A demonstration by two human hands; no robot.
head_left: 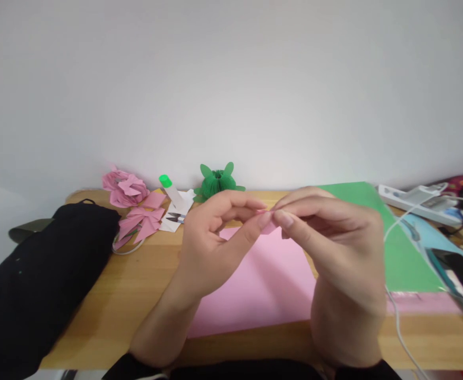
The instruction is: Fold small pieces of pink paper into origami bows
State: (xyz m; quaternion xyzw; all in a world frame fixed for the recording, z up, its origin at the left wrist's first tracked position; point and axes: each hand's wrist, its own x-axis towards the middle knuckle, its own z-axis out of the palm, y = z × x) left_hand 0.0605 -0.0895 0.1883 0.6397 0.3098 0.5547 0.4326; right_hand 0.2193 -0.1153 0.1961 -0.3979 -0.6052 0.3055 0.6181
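Both hands are raised above a wooden table (128,285), fingertips meeting. My left hand (211,243) and my right hand (334,248) pinch a small folded piece of pink paper (271,227) between thumbs and forefingers. Most of that piece is hidden by the fingers. Below the hands lies a flat pink paper sheet (263,285).
A black bag (37,274) lies at the left. Pink paper flowers (126,190), a pink paper bow (142,221), a green-capped glue stick (170,190), small scissors (176,217) and a green paper ornament (217,183) sit at the back. Green paper (401,253), a power strip (417,200) and white cables (397,327) are at the right.
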